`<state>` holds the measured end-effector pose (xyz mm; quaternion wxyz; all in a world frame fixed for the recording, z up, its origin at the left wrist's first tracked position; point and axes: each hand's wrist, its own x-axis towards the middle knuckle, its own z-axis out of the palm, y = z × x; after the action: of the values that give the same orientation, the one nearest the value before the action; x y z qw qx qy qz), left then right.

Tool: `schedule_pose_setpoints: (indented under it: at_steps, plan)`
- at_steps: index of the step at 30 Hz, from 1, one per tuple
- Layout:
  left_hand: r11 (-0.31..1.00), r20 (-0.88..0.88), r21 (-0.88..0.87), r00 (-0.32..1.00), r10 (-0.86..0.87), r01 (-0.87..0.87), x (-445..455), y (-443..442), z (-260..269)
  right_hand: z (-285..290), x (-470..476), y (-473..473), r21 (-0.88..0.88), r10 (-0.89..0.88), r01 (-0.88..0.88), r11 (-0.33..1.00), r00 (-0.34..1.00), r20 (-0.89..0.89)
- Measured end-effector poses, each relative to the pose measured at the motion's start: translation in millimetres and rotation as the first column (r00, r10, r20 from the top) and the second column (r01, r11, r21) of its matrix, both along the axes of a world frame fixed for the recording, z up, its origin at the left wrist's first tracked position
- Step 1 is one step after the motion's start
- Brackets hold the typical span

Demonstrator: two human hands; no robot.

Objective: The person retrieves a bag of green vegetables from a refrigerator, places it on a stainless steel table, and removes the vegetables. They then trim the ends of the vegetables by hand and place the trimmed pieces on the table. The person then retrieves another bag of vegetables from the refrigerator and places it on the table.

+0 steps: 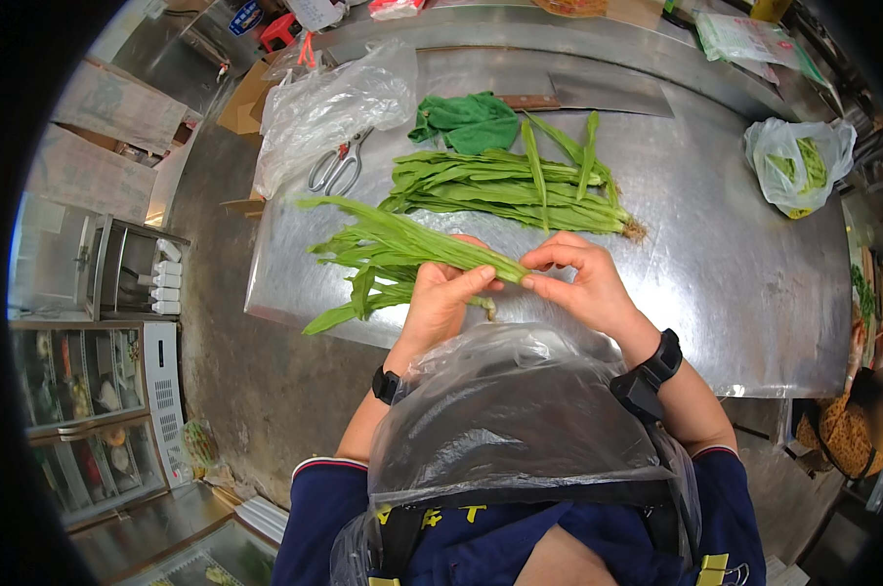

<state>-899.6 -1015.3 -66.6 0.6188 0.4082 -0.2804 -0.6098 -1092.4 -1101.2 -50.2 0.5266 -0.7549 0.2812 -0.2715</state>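
My left hand (pixel 452 293) is closed around the stems of a bunch of long green leafy vegetable (pixel 412 242), its leaves pointing to the left. The thumb and forefinger of my right hand (pixel 577 275) pinch the base end of that bunch. Under and below it, more leafy stalks (pixel 372 297) lie on the steel table (pixel 742 293), one with a pale rooted end. Beyond my hands lies a larger pile of the same leaves (pixel 500 187), roots towards the right, with a few loose leaves across it.
Behind the pile are a green cloth (pixel 474 121) and a cleaver (pixel 606 94) with a wooden handle. Scissors (pixel 339 165) lie beside a clear plastic bag (pixel 331 102) at the left. A plastic bag of greens (pixel 800 165) sits at the table's right.
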Motion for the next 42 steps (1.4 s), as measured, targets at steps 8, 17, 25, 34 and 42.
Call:
schedule_pose_setpoints:
  at_steps: [8,17,25,34,42]
  plan:
    - [0.996,0.063,0.051,0.996,0.068,-0.072,-6,1,-3,-15,2,2,0.311,-0.023,0.016,0.95,1.0,0.02]
    - [0.992,-0.079,0.013,0.989,0.123,-0.123,-2,2,-7,-17,-4,-20,0.479,-0.281,0.128,0.868,0.923,0.263]
    - [0.995,-0.118,-0.024,0.989,0.094,-0.098,2,4,-3,-7,-2,3,0.592,0.106,-0.151,0.792,0.988,0.109]
    - [0.891,-0.496,-0.036,0.782,0.378,-0.453,105,32,2,-29,15,7,0.42,0.129,-0.14,0.897,0.99,0.054]
    - [0.16,0.352,-0.399,0.01,0.936,-0.903,163,63,4,-27,2,-15,0.064,-0.062,0.074,0.995,0.983,-0.173]
